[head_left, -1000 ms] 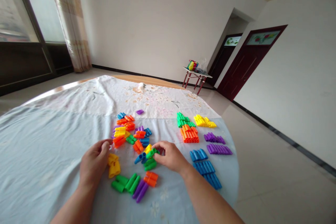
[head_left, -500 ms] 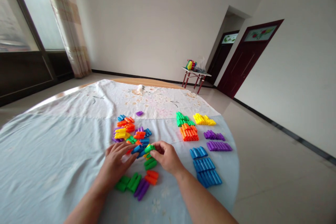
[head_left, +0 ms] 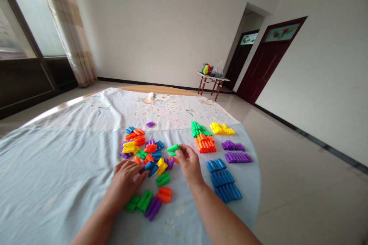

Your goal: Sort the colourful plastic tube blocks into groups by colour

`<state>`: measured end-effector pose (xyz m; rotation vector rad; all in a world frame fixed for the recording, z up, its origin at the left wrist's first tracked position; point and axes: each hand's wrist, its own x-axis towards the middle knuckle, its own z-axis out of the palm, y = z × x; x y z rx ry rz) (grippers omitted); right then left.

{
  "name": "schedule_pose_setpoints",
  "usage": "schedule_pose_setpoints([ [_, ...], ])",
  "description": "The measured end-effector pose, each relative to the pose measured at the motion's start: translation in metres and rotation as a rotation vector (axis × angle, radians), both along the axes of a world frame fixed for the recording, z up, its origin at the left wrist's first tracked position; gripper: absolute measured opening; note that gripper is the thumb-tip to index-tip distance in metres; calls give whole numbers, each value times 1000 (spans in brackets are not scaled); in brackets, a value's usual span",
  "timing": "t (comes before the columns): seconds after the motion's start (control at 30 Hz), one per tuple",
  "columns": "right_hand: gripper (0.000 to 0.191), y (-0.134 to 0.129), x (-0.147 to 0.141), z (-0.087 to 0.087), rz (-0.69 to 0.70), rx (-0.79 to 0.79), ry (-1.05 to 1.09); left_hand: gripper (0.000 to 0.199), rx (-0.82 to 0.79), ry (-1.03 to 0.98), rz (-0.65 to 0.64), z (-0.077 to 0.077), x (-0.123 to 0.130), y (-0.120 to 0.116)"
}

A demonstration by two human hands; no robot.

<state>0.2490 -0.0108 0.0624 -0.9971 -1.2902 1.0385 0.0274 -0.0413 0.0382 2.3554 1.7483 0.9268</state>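
Note:
My left hand [head_left: 126, 178] has its fingers and thumb round a blue piece [head_left: 150, 167] at the near side of the mixed pile. To its right, my right hand [head_left: 189, 162] pinches a green piece [head_left: 173, 148] just above the cloth. Yellow pieces [head_left: 161, 166] lie between the hands, with a green pair [head_left: 163, 179] below them. Nearer to me are an orange pair [head_left: 164, 195], a purple pair [head_left: 153, 208] and green pieces [head_left: 145, 200]. Orange [head_left: 139, 140], yellow [head_left: 128, 147] and other coloured pieces lie beyond my left hand.
Right of my right hand sit grouped rows: green [head_left: 199, 129], orange [head_left: 205, 144], yellow [head_left: 222, 128], purple [head_left: 238, 157] and blue [head_left: 224, 185]. A lone purple piece [head_left: 150, 124] lies farther back. A small side table [head_left: 214, 77] with bags stands near the doors.
My right hand has moved right and slightly away from me with the green piece, apart from my left hand. Yellow and purple pieces between the hands now show more. My left hand still holds blue.

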Motion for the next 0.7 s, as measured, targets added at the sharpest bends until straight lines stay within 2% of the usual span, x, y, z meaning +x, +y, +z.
schedule_pose_setpoints([
  [0.1,25,7,11,-5,-151,91,-186,35,8,-89,93,-3,-4,2],
  [0.17,23,12,18,-12,-190,145,-313,38,9,-107,107,-2,-5,2],
  [0.23,23,16,23,-20,-173,191,-409,41,4,-124,119,0,-5,1],
  [0.37,36,18,31,-28,-36,264,-552,41,-14,-248,180,4,-11,-4],
  [0.43,40,16,32,-27,-4,279,-579,40,-16,-358,305,5,-16,-6],
  [0.57,31,14,32,-23,-67,280,-585,37,-131,-526,624,9,-24,-9],
  [0.63,30,14,30,-24,-80,266,-607,36,-162,-558,685,11,-25,-9],
  [0.7,31,15,28,-27,-65,227,-640,35,-158,-556,693,8,-27,-8],
])
